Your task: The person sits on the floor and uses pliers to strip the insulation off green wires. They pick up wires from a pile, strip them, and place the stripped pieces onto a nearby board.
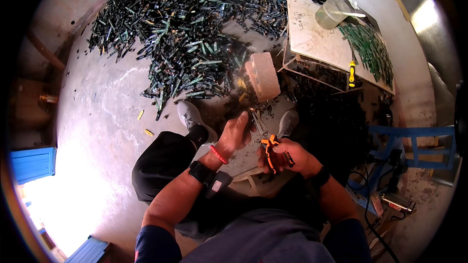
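My left hand (236, 130) is raised above the floor between my shoes, its thumb pointing forward and its fingers curled. Whether something small is in those fingers cannot be made out. In my right hand (297, 153) are hand pliers with orange-and-black handles (269, 155); their jaws are hard to see. A slim metal tool (260, 122) shows just beyond the two hands, partly lost among dark scraps. Forward of them stands a reddish brick block (264, 76). A large heap of narrow dark green circuit-board strips (193, 40) spreads across the floor ahead.
At right, a pale board (310, 36) carries a translucent plastic jug (331, 12), green strips (369, 53) and a yellow-and-black screwdriver (351, 75). Dark pieces pile beneath it. A blue wooden frame (413, 131), a cable (376, 230) and a metal cylinder (396, 202) are close by.
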Demonstrator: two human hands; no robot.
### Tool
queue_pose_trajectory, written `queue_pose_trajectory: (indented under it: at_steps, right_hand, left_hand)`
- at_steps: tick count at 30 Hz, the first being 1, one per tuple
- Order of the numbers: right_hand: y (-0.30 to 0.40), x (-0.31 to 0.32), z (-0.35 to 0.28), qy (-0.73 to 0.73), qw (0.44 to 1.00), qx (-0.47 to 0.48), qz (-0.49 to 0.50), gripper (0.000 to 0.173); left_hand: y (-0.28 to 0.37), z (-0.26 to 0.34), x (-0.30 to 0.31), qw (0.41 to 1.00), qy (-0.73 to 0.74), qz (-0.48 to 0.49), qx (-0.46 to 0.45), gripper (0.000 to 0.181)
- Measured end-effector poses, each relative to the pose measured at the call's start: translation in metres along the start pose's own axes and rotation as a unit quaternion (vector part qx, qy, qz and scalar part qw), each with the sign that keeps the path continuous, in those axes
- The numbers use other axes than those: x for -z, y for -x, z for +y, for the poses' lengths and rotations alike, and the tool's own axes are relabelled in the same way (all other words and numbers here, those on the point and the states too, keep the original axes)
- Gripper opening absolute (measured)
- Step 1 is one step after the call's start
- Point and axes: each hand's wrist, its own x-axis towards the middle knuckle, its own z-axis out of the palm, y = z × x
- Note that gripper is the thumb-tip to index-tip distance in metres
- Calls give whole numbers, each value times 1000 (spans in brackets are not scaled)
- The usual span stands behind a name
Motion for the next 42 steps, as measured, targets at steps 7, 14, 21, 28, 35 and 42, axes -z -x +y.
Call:
queue_pose_trajectory:
  at_steps: [7,14,21,28,35,42]
  right_hand:
    - [2,3,2,-14,1000,-4,0,43]
    - [14,-13,-17,149,987,-3,65,30]
    - [9,-1,-8,516,837,73,167,18]
    - [7,-8,0,627,738,96,231,21]
    - [3,-17,11,679,659,120,300,23]
    - [3,-21,14,729,581,115,342,23]
  left_hand:
    - [1,4,-2,1000,5,-3,5,59]
    - [1,-3,1,1000,3,-6,10,59]
    - [0,-8,-2,996,-69,8,-52,59]
    - [-2,-11,-3,990,-109,13,-87,59]
    - [-6,-15,0,982,-145,8,-121,60]
    - [-2,-9,-4,993,-97,17,-71,60]
